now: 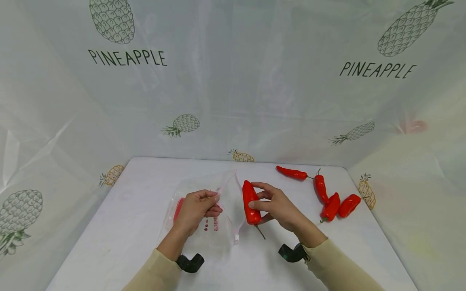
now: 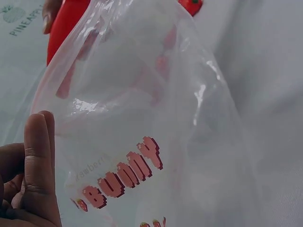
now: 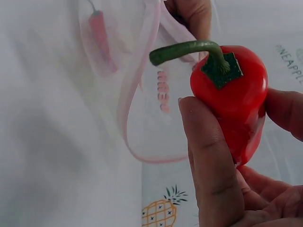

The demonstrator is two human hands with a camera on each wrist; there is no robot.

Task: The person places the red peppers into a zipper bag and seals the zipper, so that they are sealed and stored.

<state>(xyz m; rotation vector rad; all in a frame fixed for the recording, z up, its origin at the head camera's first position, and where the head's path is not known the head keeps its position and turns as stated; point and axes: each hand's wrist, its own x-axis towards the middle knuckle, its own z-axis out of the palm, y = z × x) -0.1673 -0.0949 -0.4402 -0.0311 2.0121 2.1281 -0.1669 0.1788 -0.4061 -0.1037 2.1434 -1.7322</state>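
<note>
In the head view my left hand (image 1: 199,210) pinches the rim of a clear zip bag (image 1: 227,236) with a pink edge, its mouth spread toward the right. Pink "BUNNY" lettering (image 2: 123,175) marks the bag in the left wrist view. A red pepper (image 3: 99,42) shows through the bag's wall in the right wrist view. My right hand (image 1: 278,206) holds another red pepper (image 1: 251,204) between thumb and fingers, just right of the bag's mouth. Its green stem (image 3: 189,49) points toward the right wrist camera.
Several loose red peppers lie at the table's back right, among them a slim one (image 1: 291,172) and a plump one (image 1: 349,205). The white table (image 1: 120,226) meets a pineapple-printed sheet (image 1: 255,93) along its back and sides.
</note>
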